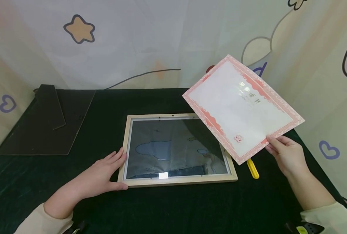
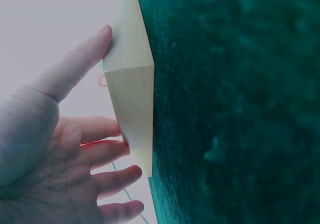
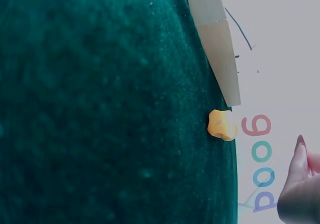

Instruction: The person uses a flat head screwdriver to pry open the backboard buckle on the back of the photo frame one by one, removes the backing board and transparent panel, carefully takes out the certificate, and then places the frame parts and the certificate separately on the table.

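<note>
A light wooden picture frame (image 1: 177,183) lies on the dark green cloth, its glossy pane reflecting the patterned curtain. My left hand (image 1: 103,174) touches the frame's left side, thumb at the near corner and fingers along the edge; the left wrist view shows these fingers (image 2: 102,151) fairly straight against the wood. Raised over the frame's right part is a certificate (image 1: 235,107) with a pink patterned border, tilted. Its lower right edge is pinched between the thumb and fingers of my right hand (image 1: 289,156). The sheet covers the frame's far right corner.
A yellow-handled tool (image 1: 253,169) lies right of the frame, partly hidden under the certificate. On the far left rests a dark backing board (image 1: 36,136) with a folded-out flap (image 1: 49,105). A patterned curtain (image 1: 132,42) hangs behind the table.
</note>
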{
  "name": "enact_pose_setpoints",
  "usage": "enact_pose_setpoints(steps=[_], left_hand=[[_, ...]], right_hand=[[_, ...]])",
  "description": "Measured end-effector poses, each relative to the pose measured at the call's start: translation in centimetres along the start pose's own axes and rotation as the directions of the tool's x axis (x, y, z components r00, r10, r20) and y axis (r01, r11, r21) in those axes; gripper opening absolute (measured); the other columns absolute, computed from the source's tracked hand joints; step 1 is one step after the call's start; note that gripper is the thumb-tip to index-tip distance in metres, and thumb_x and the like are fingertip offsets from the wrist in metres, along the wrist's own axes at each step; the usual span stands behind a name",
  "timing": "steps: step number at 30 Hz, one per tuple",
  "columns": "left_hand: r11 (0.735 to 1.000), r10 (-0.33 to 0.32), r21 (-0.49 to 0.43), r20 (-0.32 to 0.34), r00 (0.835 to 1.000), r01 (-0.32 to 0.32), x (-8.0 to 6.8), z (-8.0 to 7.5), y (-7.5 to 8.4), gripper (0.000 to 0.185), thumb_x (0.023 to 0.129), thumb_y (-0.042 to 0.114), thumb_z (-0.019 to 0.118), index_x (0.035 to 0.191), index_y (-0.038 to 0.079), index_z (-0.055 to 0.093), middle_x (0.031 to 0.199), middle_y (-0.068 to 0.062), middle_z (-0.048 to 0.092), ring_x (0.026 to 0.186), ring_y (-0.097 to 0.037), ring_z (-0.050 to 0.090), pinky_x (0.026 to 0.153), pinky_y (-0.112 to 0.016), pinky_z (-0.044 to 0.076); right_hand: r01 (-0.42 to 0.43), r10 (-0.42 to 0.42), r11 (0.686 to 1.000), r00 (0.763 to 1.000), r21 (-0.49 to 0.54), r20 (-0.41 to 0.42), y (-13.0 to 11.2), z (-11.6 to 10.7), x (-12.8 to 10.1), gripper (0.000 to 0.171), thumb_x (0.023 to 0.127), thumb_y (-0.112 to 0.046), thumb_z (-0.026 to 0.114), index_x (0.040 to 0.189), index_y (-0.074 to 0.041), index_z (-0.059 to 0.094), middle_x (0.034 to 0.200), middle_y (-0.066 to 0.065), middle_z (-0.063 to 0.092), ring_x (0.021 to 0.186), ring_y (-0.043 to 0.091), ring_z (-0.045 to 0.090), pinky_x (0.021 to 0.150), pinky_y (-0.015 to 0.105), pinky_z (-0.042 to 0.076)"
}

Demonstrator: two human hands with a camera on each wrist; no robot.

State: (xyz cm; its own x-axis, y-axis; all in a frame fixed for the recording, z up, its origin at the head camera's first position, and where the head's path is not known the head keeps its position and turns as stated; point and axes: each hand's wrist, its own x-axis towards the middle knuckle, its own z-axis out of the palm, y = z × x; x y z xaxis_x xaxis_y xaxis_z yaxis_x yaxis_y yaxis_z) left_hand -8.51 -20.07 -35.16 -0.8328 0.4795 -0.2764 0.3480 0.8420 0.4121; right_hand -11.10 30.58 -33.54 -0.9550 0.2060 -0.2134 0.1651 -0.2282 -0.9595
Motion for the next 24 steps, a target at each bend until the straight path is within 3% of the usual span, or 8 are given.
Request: enact_pose_setpoints(steps=[12, 24], left_hand=[[1.0, 0.002, 0.011, -0.005, 1.0, -0.002, 0.0, 0.0, 0.1, 0.094, 0.064, 0.063, 0.055, 0.136, 0.014, 0.019, 0.14, -0.007, 0.012, 0.125, -0.028, 0.014, 0.091, -0.054, 0.021], [1.0, -0.005, -0.006, -0.008, 1.0, 0.005, -0.1, -0.1, 0.2, 0.094, 0.063, 0.061, 0.056, 0.135, 0.014, 0.02, 0.14, -0.007, 0.012, 0.125, -0.028, 0.015, 0.091, -0.054, 0.022]], right_hand=[[-0.056, 0.061, 0.996, 0.996, 0.066, -0.064, 0.1, -1.3, 0.7, 0.019, 0.07, -0.015, 0.068, 0.088, -0.011, 0.065, 0.079, 0.0, 0.064, 0.067, 0.012, 0.061, 0.063, 0.021, 0.047], [-0.085, 0.108, 0.975, 0.989, 0.207, -0.104, 0.6, -3.0, 1.7, 0.019, 0.069, -0.009, 0.068, 0.087, -0.008, 0.062, 0.076, 0.002, 0.063, 0.065, 0.013, 0.061, 0.062, 0.022, 0.047]])
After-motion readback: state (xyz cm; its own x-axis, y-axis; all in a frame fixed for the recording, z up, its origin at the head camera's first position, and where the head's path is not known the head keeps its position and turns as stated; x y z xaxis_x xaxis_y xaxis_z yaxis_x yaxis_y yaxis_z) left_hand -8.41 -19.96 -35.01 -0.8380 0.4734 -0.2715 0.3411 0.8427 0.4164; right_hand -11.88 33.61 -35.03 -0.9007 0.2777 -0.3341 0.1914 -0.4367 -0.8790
